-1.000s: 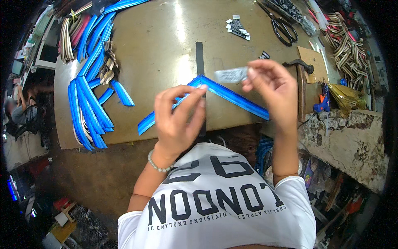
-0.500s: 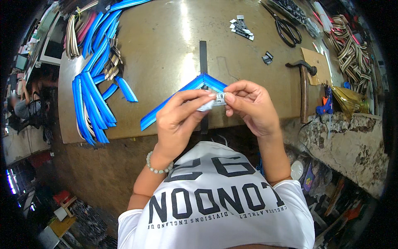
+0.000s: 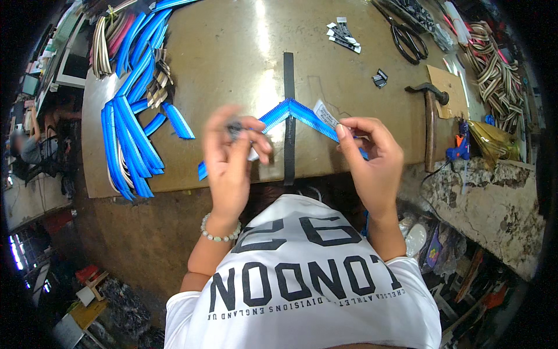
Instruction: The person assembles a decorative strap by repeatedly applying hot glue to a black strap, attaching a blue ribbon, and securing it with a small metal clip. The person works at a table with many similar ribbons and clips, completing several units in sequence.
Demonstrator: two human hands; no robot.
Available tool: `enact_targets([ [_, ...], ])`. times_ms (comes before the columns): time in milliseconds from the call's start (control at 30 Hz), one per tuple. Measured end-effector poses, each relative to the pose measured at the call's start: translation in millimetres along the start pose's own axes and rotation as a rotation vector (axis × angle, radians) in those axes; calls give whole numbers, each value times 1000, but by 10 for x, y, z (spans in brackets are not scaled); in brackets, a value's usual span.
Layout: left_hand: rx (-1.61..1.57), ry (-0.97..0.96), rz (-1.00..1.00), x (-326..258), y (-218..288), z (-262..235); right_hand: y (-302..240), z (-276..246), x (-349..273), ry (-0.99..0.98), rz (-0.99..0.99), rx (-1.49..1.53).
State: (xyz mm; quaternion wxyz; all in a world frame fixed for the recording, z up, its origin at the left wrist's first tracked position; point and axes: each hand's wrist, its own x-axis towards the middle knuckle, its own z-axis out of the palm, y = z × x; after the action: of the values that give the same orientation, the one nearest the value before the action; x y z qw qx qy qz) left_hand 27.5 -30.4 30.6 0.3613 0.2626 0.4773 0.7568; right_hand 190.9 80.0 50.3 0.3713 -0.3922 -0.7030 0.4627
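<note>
My right hand (image 3: 373, 152) pinches a small white printed label (image 3: 324, 113) between thumb and forefinger, tilted above the right arm of a blue strap. That blue strap (image 3: 311, 123) lies bent into an upside-down V, its peak resting across a black strip (image 3: 289, 87) on the table. Smeared by motion, my left hand (image 3: 228, 148) is over the strap's left arm, hiding much of it. Between its curled fingers shows a small dark piece (image 3: 235, 129), with a bit of white near the fingertips; their kind is too blurred to tell.
Blue straps (image 3: 131, 145) pile up on the table's left side. Small black-and-white labels (image 3: 344, 36) lie at the back, dark pieces (image 3: 379, 78) nearer. Scissors (image 3: 408, 43), a hammer (image 3: 429, 122), a blue glue gun (image 3: 459, 146) and striped straps (image 3: 494, 64) are on the right.
My hands have moved apart. The white label stays with my right hand, while my left hand has swung left with the dark piece. More of the V-shaped strap shows.
</note>
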Motion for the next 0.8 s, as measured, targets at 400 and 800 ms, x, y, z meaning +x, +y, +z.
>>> enact_targets([
  [400,332,-146,-261,-121,-34,97,-78,48,-52,-405,106,127],
  [800,502,-83,-213,-101,-61,100,101,54,-35,-458,335,582],
])
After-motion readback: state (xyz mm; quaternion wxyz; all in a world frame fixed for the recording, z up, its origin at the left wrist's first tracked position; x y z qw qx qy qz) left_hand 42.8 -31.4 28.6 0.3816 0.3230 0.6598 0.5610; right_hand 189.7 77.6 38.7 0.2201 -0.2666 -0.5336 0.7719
